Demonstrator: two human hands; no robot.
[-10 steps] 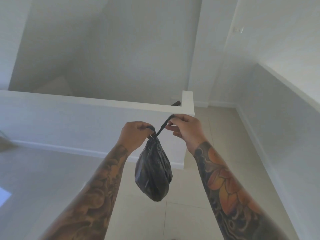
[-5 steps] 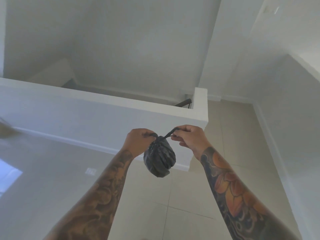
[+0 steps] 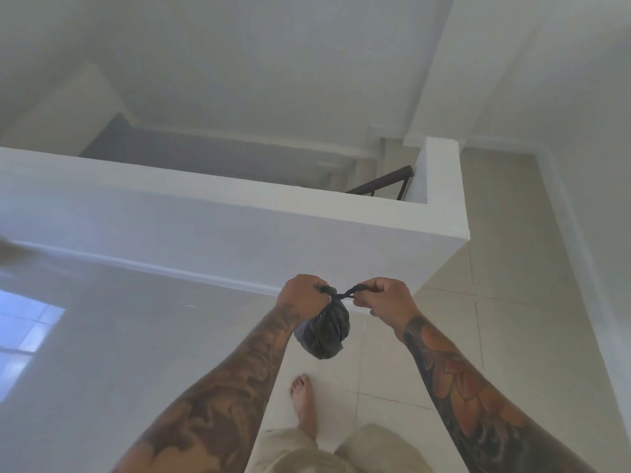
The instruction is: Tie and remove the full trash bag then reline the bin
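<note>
A small black trash bag [image 3: 324,331] hangs in the air in front of me, bunched into a ball. My left hand [image 3: 304,295] is shut on one twisted end of the bag's neck. My right hand [image 3: 386,297] pinches the other twisted end, and the two ends cross in a knot between the hands. The bin is not in view.
A white half wall [image 3: 239,227] runs across ahead, with a stairwell and a dark handrail [image 3: 382,184] behind it. Pale floor tiles [image 3: 495,302] lie below and to the right, bounded by a white wall on the right. My bare foot [image 3: 304,401] stands under the bag.
The view has tilted down, so my foot and shorts now show. The bag has drawn up from a long hanging shape into a tight ball, and the hands have pulled the ends apart.
</note>
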